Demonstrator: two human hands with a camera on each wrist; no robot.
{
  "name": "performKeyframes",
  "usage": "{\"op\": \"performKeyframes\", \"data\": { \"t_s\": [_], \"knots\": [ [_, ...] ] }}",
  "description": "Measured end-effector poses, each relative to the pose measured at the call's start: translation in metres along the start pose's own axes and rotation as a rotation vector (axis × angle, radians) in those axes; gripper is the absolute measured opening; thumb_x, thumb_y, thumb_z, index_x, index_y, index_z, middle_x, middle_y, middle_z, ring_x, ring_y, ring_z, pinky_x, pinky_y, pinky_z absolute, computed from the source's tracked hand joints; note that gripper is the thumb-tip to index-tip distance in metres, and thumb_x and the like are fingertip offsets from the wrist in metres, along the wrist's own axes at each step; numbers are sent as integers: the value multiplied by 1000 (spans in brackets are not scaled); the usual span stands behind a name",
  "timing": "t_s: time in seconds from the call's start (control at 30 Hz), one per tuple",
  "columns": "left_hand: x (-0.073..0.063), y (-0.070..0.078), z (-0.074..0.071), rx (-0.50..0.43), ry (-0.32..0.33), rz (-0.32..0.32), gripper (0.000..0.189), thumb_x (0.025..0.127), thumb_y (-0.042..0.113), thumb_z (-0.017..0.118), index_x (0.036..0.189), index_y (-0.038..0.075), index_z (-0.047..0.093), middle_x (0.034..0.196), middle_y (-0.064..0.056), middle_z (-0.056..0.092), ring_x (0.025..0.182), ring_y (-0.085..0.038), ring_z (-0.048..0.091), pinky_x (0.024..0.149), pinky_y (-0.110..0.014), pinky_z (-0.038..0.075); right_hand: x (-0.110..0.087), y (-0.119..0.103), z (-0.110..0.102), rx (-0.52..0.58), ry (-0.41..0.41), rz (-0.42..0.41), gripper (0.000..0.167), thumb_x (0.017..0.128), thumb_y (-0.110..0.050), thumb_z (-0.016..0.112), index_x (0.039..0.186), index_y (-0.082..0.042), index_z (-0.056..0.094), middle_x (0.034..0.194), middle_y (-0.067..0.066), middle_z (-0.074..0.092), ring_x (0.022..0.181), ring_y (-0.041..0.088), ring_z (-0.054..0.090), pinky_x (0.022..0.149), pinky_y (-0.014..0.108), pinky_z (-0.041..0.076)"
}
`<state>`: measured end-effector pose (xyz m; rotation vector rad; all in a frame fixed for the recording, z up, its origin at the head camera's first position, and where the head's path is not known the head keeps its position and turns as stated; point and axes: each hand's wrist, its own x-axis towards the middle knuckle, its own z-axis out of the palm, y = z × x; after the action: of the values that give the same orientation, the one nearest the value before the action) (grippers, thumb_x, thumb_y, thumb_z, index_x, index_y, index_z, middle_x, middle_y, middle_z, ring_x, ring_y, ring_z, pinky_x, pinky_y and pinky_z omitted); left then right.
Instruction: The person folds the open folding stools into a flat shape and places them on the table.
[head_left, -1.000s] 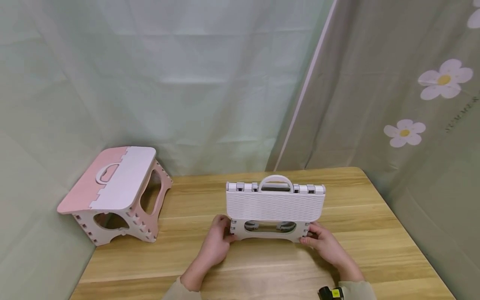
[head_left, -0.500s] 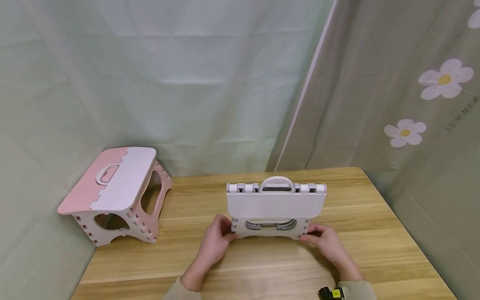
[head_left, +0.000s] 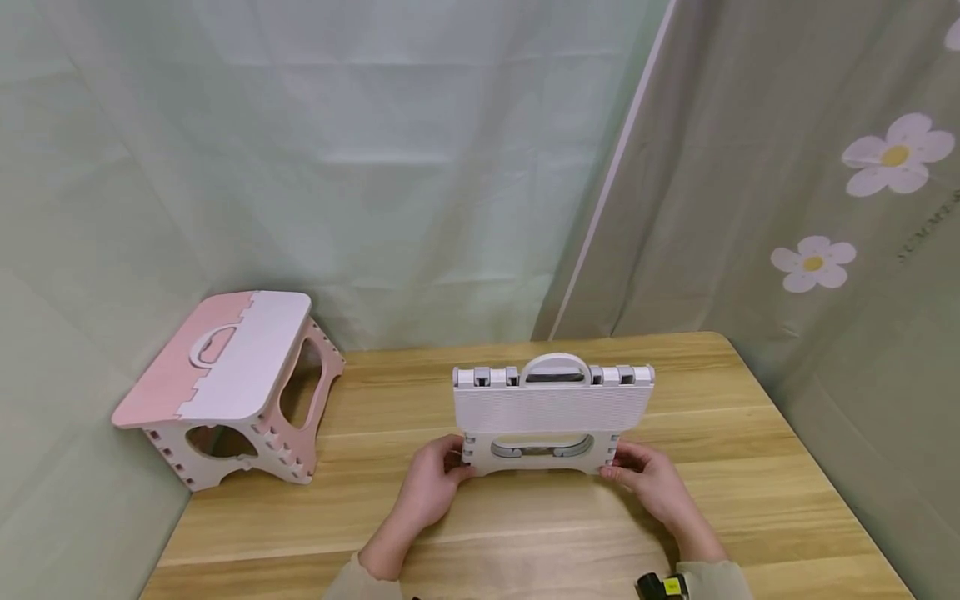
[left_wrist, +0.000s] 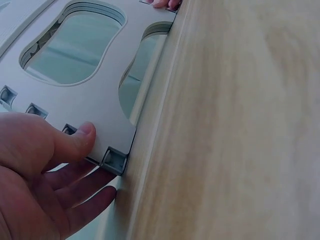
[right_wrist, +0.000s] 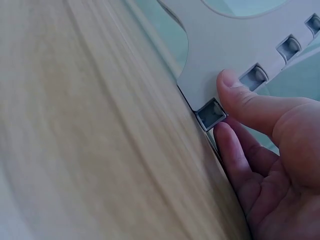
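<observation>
A white and grey folding stool [head_left: 551,408] stands upright on the table, its seat folded down in two halves and its arched handle on top. My left hand [head_left: 431,485] pinches the stool's lower left corner, thumb on the near leg panel [left_wrist: 107,95] and fingers behind it. At the lower right corner my right hand [head_left: 651,485] does the same, its thumb [right_wrist: 231,85] pressing the front face beside the square hinge gaps. Through the oval opening the leg panels show stacked close behind one another.
An unfolded pink and white stool [head_left: 232,358] stands at the table's left, near the curtain. The wooden table [head_left: 525,542] runs up to a pale green curtain [head_left: 390,183] behind. A black device with a yellow label [head_left: 663,587] sits at the right sleeve.
The stool's near leg panel has moved slightly away from me, and the parts seen through its opening have drawn closer together. Both hands keep their hold on the lower corners.
</observation>
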<state>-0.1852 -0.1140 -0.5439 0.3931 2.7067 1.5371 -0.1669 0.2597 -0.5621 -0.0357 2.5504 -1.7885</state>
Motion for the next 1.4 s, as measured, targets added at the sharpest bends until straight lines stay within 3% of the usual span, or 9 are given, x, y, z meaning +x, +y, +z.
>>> {"op": "performKeyframes", "data": {
  "t_s": [0.33, 0.67, 1.1, 1.23, 1.4],
  "knots": [
    [2, 0, 1, -4, -12, -31, 24, 92, -7, 77, 114, 4, 73, 103, -5, 74, 97, -19, 70, 81, -33, 59, -1, -1, 1, -32, 11, -21, 34, 88, -2, 85, 120, 5, 74, 106, 13, 77, 94, 14, 69, 86, 26, 56],
    [1, 0, 1, 14, -9, -8, 28, 92, -6, 77, 119, -2, 72, 105, -8, 75, 98, -21, 71, 82, -34, 59, -1, -3, 3, -17, 10, -14, 32, 89, -1, 84, 119, 6, 74, 104, 13, 77, 94, 14, 69, 85, 26, 55],
    [-2, 7, -6, 63, -18, 40, 30, 89, -3, 80, 118, -1, 71, 110, -10, 75, 106, -27, 70, 94, -49, 57, -2, -15, -1, 4, -40, -20, 34, 92, -2, 81, 123, 10, 71, 108, 14, 76, 95, 13, 68, 84, 25, 56],
    [-5, 10, -7, 36, -47, 46, 27, 91, -4, 78, 116, -2, 70, 103, -7, 74, 97, -21, 69, 87, -41, 59, -5, -19, -6, 7, -94, -44, 36, 95, -4, 79, 126, 12, 68, 113, 16, 75, 99, 11, 68, 87, 24, 55],
    [-9, 14, -6, -89, -125, 0, 28, 94, -4, 74, 121, -5, 67, 97, -4, 71, 89, -15, 67, 78, -28, 58, -11, -21, -12, -7, -137, -36, 40, 98, -5, 76, 129, 17, 63, 117, 20, 73, 101, 11, 67, 89, 24, 55]
  ]
}}
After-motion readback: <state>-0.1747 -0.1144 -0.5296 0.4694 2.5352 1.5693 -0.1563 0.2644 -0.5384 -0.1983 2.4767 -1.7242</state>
